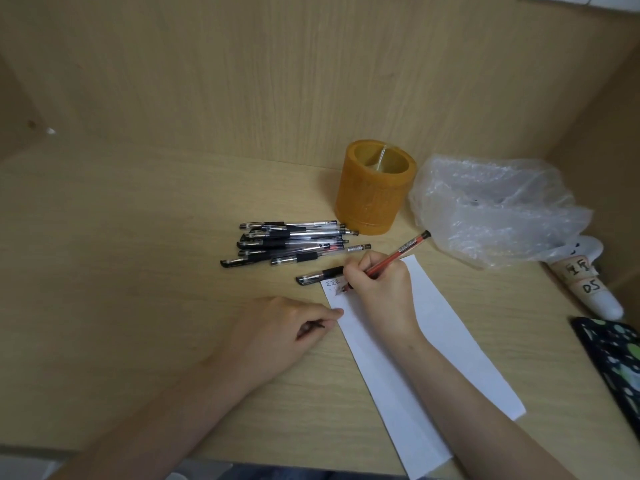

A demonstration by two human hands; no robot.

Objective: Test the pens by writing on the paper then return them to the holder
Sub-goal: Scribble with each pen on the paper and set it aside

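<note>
Right hand (381,289) grips red pen (398,252), tip at far end of paper (433,341). Left hand (277,323), curled, apparently pinching a cap (311,329), touches paper's edge. Risk: light hold lets paper skid, smearing ink.

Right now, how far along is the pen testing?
Early. A few marks top the paper. The right hand writes with the red pen; the left hand steadies the paper, gripping what looks like its cap. The pile of pens lies outside the holder, which looks empty.
</note>
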